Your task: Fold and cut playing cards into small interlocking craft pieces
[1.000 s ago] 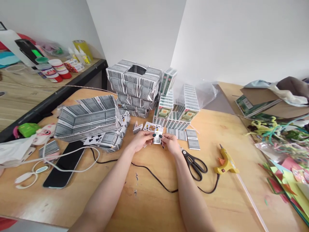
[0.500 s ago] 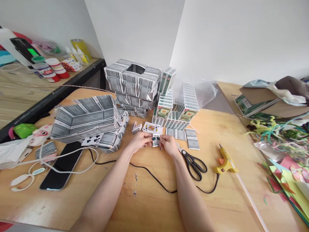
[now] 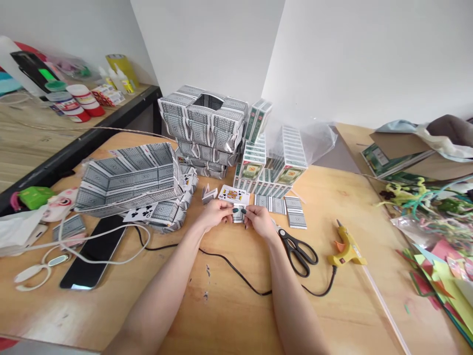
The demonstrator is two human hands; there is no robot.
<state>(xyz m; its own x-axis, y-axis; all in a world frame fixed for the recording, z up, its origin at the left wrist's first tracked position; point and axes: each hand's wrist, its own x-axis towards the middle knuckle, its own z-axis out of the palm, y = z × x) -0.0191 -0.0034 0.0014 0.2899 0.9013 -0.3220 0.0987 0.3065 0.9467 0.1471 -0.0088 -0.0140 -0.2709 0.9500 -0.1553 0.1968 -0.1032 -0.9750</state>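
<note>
Between my two hands is a small folded playing card (image 3: 238, 215), its grey patterned back showing. My left hand (image 3: 217, 215) pinches its left side and my right hand (image 3: 258, 220) its right side, thumbs on top. Just beyond them lie face-up playing cards (image 3: 234, 194), a king uppermost. A folded card (image 3: 209, 194) stands on the table left of these. To the right are cards lying back up (image 3: 269, 203) and another strip of cards (image 3: 295, 212). Black-handled scissors (image 3: 297, 251) lie beside my right wrist.
A yellow glue gun (image 3: 346, 249) with a clear stick lies at right, its black cable (image 3: 236, 272) running under my forearms. Card-built boxes (image 3: 207, 118), an open card tray (image 3: 129, 180) and stacked card packs (image 3: 290, 158) stand behind. A phone (image 3: 92, 254) lies left; coloured paper (image 3: 439, 276) lies right.
Both hands stay at almost the same spot, still pinching the folded card. It now looks flatter, with more of its patterned back showing. The view has shifted slightly.
</note>
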